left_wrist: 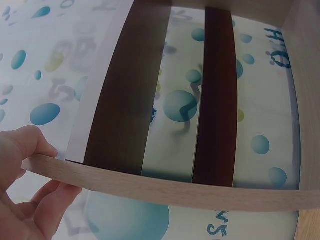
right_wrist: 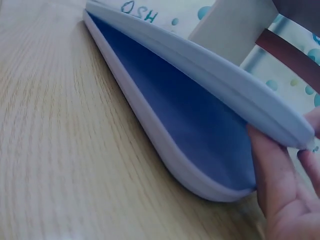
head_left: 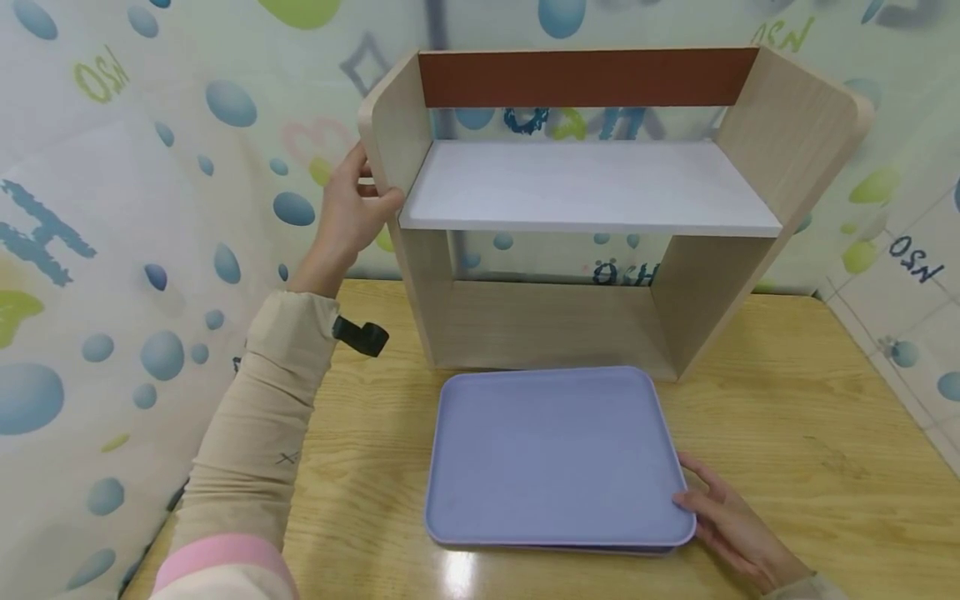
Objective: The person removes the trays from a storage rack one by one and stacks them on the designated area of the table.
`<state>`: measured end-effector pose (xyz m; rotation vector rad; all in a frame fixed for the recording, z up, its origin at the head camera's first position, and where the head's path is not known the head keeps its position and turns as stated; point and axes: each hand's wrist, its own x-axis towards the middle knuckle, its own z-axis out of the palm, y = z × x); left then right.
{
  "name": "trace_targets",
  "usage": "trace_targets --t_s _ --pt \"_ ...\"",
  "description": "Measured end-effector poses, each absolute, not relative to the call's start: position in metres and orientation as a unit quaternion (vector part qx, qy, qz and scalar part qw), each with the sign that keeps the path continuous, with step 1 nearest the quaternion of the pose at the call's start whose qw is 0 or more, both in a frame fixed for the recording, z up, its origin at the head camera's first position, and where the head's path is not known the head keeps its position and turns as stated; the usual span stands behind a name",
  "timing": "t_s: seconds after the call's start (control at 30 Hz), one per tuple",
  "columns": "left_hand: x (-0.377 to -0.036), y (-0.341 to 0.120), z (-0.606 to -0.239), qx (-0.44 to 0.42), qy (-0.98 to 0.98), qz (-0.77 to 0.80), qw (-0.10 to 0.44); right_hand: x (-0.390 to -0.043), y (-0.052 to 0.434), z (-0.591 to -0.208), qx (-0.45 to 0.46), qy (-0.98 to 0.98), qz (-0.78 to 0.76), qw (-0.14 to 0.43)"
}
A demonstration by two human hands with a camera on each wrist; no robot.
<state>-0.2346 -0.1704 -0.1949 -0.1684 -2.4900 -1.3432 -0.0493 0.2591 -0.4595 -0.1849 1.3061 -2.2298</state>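
A small desktop shelf of light wood (head_left: 791, 125), with a white middle board (head_left: 592, 187), stands upright on the table. My left hand (head_left: 347, 218) grips the front edge of its left side panel (left_wrist: 150, 186), thumb on one face and fingers on the other. Before the shelf lie two stacked blue-purple trays. The upper tray (head_left: 555, 458) is tilted up along its right side, where my right hand (head_left: 738, 529) pinches the rim near the front corner. Under it, the lower tray (right_wrist: 185, 130) rests flat on the table, showing through the gap in the right wrist view.
The wooden table (head_left: 810, 442) extends on both sides of the trays. A brown strip (head_left: 592, 77) spans the shelf's top back. Patterned sheeting (head_left: 225, 208) hangs behind and to the left. A black wrist mount (head_left: 362, 337) sticks out from the left sleeve.
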Motion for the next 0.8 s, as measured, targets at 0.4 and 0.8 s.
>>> trace_targets --t_s 0.4,0.8 --pt "-0.235 -0.171 -0.195 -0.055 -0.87 -0.467 0.15 -0.049 0.257 -0.451 -0.02 0.591 -0.768 0.246" --pt "-0.235 -0.17 -0.194 -0.055 -0.87 -0.467 0.148 -0.05 0.254 -0.444 -0.006 0.671 -0.71 0.214"
